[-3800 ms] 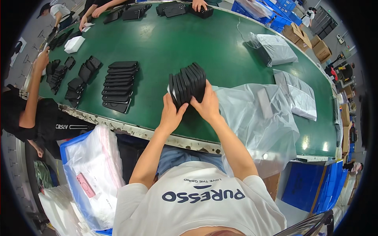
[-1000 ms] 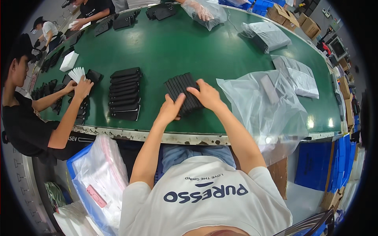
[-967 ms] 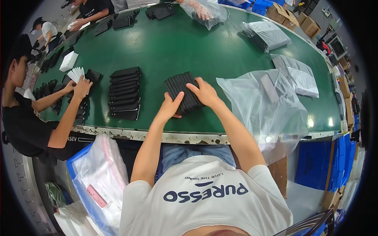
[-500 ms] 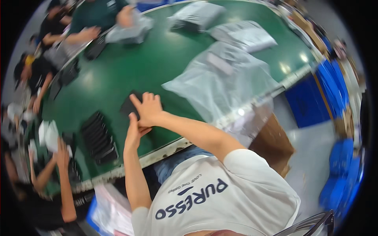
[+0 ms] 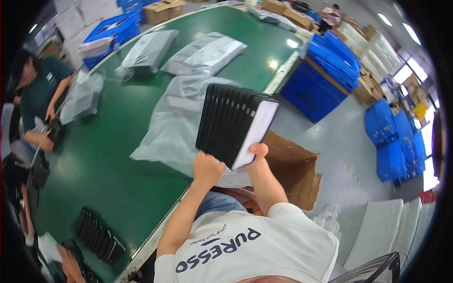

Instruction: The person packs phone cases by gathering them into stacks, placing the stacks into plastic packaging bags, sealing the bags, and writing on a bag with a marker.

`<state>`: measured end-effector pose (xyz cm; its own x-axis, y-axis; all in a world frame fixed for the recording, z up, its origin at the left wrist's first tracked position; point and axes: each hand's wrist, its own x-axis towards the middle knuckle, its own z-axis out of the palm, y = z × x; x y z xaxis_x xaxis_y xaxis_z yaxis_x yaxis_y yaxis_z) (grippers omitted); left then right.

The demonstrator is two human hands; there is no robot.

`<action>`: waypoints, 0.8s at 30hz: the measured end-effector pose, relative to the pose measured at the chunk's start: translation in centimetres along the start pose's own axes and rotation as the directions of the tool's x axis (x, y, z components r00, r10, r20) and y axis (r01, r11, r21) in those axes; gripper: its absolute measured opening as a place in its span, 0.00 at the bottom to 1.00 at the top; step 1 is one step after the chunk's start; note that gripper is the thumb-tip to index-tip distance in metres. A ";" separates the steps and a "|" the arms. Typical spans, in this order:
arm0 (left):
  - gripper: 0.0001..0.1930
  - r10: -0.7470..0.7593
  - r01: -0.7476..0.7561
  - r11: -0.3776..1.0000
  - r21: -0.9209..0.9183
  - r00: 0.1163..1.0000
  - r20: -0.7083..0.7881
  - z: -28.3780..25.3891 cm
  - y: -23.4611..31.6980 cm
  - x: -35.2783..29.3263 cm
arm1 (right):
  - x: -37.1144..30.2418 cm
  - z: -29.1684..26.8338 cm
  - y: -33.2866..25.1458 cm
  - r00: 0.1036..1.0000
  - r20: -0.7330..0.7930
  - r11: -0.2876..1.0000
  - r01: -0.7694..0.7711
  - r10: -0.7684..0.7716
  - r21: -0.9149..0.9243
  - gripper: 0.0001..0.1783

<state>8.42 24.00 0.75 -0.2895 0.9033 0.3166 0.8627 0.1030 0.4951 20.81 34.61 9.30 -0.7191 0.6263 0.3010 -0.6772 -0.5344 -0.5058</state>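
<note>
Raised over the table's near edge is a stack of thin black cases (image 5: 225, 120), tilted, with a white panel (image 5: 257, 134) on its right end. My right hand (image 5: 257, 157) supports it from below, its thumb pressed on the white panel. At the lower left corner, my left hand (image 5: 207, 170) is closed against the stack, its fingertips partly hidden. Under and behind the stack, a large translucent plastic bag (image 5: 163, 127) lies spread on the green table (image 5: 113, 165), with a pale label-like patch showing through it.
Two filled grey plastic bags (image 5: 205, 53) lie further along the table. Another row of black cases (image 5: 98, 236) stands at the lower left. An open cardboard box (image 5: 297, 177) sits on the floor by my right arm, and a blue bin (image 5: 317, 85) beyond it. Co-workers (image 5: 47, 89) work along the left side.
My view has swung right. Both hands have come away from the dark item on the table and now hold the stack of black cases up near the spread bag.
</note>
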 end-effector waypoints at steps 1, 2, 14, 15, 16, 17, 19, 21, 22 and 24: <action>0.20 0.166 -0.186 0.967 0.176 0.979 0.121 2.0 -1.2 0.4 | -0.4 -0.1 -0.4 1.000 -0.030 0.994 0.008 -0.005 0.107 0.47; 0.17 0.102 -0.102 0.985 0.142 0.995 0.012 3.1 -1.0 0.9 | -0.9 -0.5 -0.9 0.998 -0.067 0.977 0.027 -0.013 0.210 0.47; 0.13 -0.346 0.293 0.819 -0.493 0.938 -0.017 1.3 -2.6 2.9 | -2.1 -6.6 -4.4 0.981 -0.175 0.996 -0.084 0.077 -0.033 0.51; 0.13 -0.437 0.280 0.654 -0.702 0.898 -0.049 1.3 -3.3 2.8 | -2.3 -7.2 -6.0 0.951 -0.250 0.932 -0.247 0.180 -0.267 0.55; 0.14 -0.527 0.221 0.451 -0.864 0.848 -0.058 1.3 -3.9 2.7 | -1.1 -5.1 -7.2 0.946 -0.257 0.721 -0.319 0.200 -0.615 0.57; 0.14 -0.534 0.172 0.490 -0.854 0.834 -0.138 0.1 -2.8 3.0 | 0.6 -3.1 -8.0 0.944 -0.210 0.431 -0.304 0.253 -0.850 0.58; 0.14 -0.472 0.110 0.569 -0.815 0.855 -0.214 -2.6 -1.5 3.5 | 2.5 -1.9 -7.5 0.930 -0.225 -0.171 -0.181 0.292 -0.969 0.56; 0.12 -0.387 0.042 0.670 -0.741 0.872 -0.300 -4.5 -0.8 3.5 | 4.6 -1.5 -5.4 0.929 -0.232 -0.297 -0.144 0.287 -0.944 0.56; 0.12 -0.392 0.040 0.678 -0.734 0.864 -0.315 -5.3 -0.5 3.7 | 6.1 -1.4 -4.4 0.933 -0.248 -0.428 -0.119 0.260 -0.896 0.55; 0.11 -0.110 -0.144 0.865 -0.480 0.879 -0.463 -7.0 -0.2 3.9 | 9.2 -1.0 -1.8 0.943 -0.121 -0.401 0.014 0.309 -0.916 0.52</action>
<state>4.24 24.56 7.58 -0.5417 0.5903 0.5985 0.5895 -0.2408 0.7711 15.55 41.90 12.14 -0.8687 0.4944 0.0304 0.4043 0.7432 -0.5331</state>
